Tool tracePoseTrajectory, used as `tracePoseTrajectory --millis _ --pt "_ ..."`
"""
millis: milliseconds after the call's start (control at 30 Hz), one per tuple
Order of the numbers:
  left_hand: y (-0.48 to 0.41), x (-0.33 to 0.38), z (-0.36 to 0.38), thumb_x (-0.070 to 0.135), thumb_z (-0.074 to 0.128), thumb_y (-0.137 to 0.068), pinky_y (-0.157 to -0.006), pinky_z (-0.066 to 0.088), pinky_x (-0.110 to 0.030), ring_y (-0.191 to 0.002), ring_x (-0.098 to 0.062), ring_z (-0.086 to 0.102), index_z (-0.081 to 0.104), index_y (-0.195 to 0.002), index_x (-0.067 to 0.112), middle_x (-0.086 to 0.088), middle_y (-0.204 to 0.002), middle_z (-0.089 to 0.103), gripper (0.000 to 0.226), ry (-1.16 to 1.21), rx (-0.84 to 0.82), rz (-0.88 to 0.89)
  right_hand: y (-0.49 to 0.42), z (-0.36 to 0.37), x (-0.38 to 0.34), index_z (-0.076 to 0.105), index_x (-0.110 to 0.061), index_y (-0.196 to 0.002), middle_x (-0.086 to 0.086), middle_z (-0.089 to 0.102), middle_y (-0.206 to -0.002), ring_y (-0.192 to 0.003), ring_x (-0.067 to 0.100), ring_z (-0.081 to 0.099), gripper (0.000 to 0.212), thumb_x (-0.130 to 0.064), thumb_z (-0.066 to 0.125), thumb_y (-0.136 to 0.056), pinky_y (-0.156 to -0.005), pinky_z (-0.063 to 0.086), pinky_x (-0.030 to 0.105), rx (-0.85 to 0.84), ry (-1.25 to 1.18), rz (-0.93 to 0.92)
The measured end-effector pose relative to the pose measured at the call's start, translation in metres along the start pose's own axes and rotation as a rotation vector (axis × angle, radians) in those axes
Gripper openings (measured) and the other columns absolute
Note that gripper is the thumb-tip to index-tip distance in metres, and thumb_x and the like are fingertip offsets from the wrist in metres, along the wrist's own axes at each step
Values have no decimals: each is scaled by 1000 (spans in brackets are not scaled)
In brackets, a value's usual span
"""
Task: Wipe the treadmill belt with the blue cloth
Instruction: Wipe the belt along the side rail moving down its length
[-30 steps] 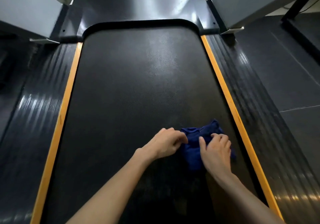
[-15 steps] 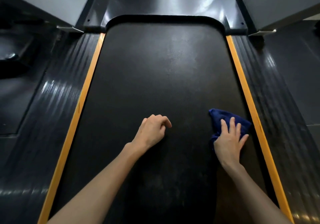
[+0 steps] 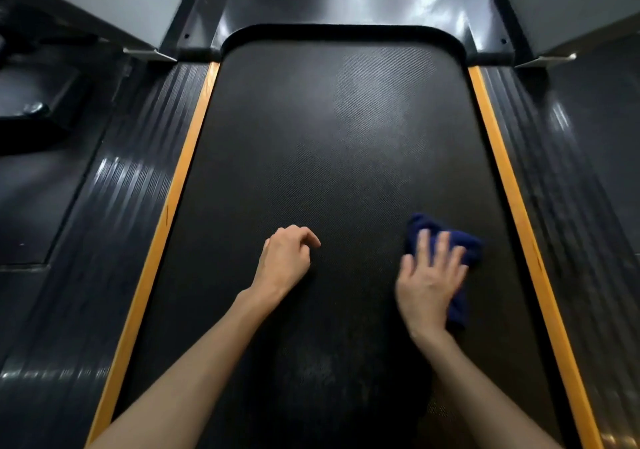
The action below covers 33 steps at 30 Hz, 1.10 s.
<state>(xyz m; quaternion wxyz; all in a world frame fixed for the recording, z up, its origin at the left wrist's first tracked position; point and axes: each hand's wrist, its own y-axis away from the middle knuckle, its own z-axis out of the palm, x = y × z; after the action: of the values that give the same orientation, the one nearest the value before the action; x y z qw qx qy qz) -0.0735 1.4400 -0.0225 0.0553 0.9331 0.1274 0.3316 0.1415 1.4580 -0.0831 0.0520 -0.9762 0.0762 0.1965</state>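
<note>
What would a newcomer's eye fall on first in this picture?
First, the blue cloth, the one spot of colour on the black treadmill belt, lying near its right edge with the right hand pressed flat on it. Next, the orange stripes that run along both sides of the belt. The left hand is near the belt's middle, fingers loosely curled, holding nothing.

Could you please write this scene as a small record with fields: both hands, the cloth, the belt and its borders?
treadmill belt: black, textured
left hand: loosely curled, holding nothing, near the middle
blue cloth: bunched, near the belt's right edge
right hand: fingers spread, pressing on the cloth
borders: an orange strip on each side
</note>
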Motion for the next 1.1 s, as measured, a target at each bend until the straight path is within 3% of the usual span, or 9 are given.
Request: tracePoseTrajectory --millis 133,200,333,467,733,867,967,1033,1100 --pt "-10 -6 -5 -3 44 -81 -92 45 -36 -97 -20 58 69 -89 18 -1 -98 67 34 13 88 -21 34 16 -29 37 -24 -143 3 29 -153 -142 25 23 55 -19 45 -89 -117 16 42 -215 -1 -741" --pt "-12 -9 -8 -3 43 -82 -92 45 -35 -97 -19 58 69 -89 18 -1 -98 66 34 26 113 -41 11 12 -12 45 -21 -139 5 36 -149 -138 25 31 60 -4 43 -81 -115 21 43 -272 -27 -924" --pt "-1 -22 -20 -3 41 -86 -88 40 -24 -99 -14 51 68 -92 20 2 -99 62 35 36 93 -72 -61 -2 27 51 -9 -133 11 38 -146 -137 34 31 68 18 44 -71 -114 19 47 -117 -100 -462" --pt "8 -36 -32 -2 41 -88 -87 39 -23 -102 -13 51 67 -96 20 1 -102 62 35 43 94 -115 -73 2 -7 50 -3 -133 15 36 -147 -136 35 31 57 14 39 -80 -117 13 42 10 -183 -92" --pt "11 -57 -45 0 45 -87 -94 44 -29 -105 -13 55 63 -104 19 0 -109 62 32 58 206 -174 41 44 -103 36 -18 -143 4 25 -154 -143 23 14 70 9 49 -80 -114 -1 39 -528 -210 -1179" --pt "30 -83 -60 0 47 -88 -95 42 -27 -111 -15 53 58 -116 19 -1 -120 58 35 -18 264 -228 -58 45 -76 49 -7 -134 16 37 -147 -138 39 27 74 19 44 -65 -114 9 51 -289 -230 -690" --pt "43 -104 -70 -4 50 -85 -108 33 -33 -129 -17 42 55 -121 16 -3 -137 49 41 -101 277 -232 -109 44 -85 42 -4 -139 16 28 -151 -141 34 21 65 16 42 -77 -116 6 44 -135 -184 -260" --pt "51 -112 -77 -5 51 -83 -113 27 -38 -137 -19 32 52 -126 15 -4 -146 39 47 -167 280 -243 -95 53 -114 47 -2 -135 19 35 -147 -137 35 29 55 8 38 -81 -114 12 45 -111 -214 -248" --pt "57 -118 -82 -6 50 -82 -113 24 -39 -140 -21 24 47 -131 14 -5 -150 30 53 -221 297 -264 -44 69 -147 56 -3 -126 20 47 -138 -129 39 41 50 2 40 -79 -110 20 47 -163 -271 -484"
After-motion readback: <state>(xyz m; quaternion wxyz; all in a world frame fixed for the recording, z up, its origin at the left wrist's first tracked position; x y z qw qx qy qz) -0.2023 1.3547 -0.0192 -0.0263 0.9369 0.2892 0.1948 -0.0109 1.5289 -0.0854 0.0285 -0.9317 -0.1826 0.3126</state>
